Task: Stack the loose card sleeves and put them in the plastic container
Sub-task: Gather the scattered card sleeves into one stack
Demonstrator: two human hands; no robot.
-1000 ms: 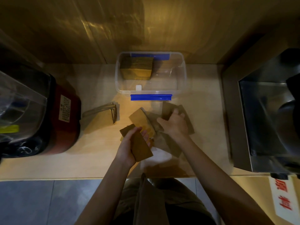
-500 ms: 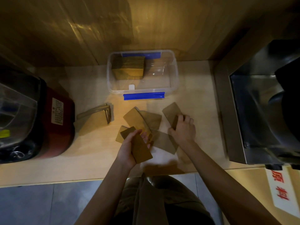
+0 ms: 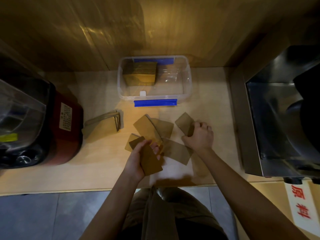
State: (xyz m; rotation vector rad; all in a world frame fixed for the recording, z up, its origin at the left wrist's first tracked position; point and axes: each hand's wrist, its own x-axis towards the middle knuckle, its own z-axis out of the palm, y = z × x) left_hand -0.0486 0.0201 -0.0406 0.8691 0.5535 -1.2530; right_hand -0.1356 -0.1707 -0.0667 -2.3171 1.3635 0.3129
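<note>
Several brown card sleeves (image 3: pixel 162 129) lie scattered on the wooden counter in front of me. My left hand (image 3: pixel 138 160) holds a small stack of sleeves (image 3: pixel 150 158) upright above the counter's near part. My right hand (image 3: pixel 199 135) grips one sleeve (image 3: pixel 184 122) at the right of the scatter, lifting its near end. The clear plastic container (image 3: pixel 187 84) with blue clips stands open at the back. A tall stack of sleeves (image 3: pixel 140 73) fills its left half. Another small pile of sleeves (image 3: pixel 107 122) lies to the left.
A red and black appliance (image 3: pixel 57 129) with a clear cover stands at the left. A steel machine (image 3: pixel 277 118) takes up the right side. A wooden wall (image 3: pixel 121 32) rises behind the container. The counter's front edge (image 3: pixel 69 190) runs just below my hands.
My right hand slid from the middle of the scatter to the right and closed on the rightmost sleeve. My left hand kept its stack and barely moved.
</note>
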